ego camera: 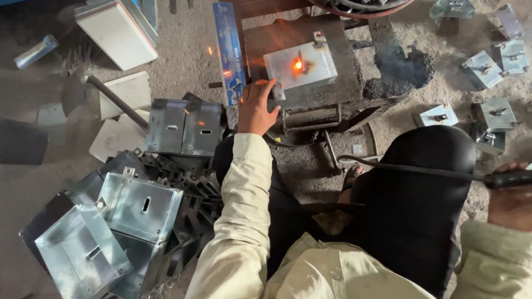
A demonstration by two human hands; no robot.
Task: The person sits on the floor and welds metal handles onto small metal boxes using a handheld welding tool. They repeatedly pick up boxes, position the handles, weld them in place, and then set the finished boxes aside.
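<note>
Your left hand (256,108) is stretched out ahead of you, fingers spread and pressed against the near left corner of the grey metal box (301,65) — not wrapped round it, just steadying it from the side. The box lies flat on the dark, scorched workbench (327,94), and an orange glow (298,65) burns on its top face, with a few sparks (226,72) flying off to the left, toward the blue flat packet (229,52) standing against the bench edge.

Your right hand (512,194) sits at the far right edge of view, closed round a dark handle (507,179); a black cable (410,169) runs from it across your dark-trousered knee toward the bench. How tightly the fingers grip I cannot tell — the hand is half cut off by the frame.

Down to your left, a heap of open galvanised boxes (138,207) lies tumbled on the dusty floor (33,182), slots showing in their walls, with a folded pair (184,127) propped just behind them. A white rectangular block (117,33) rests further back. Off to the right, several smaller metal boxes with fittings (495,113) are scattered on the ground, well apart from the bench. A sooty black patch (399,69) marks the bench's right end.
</note>
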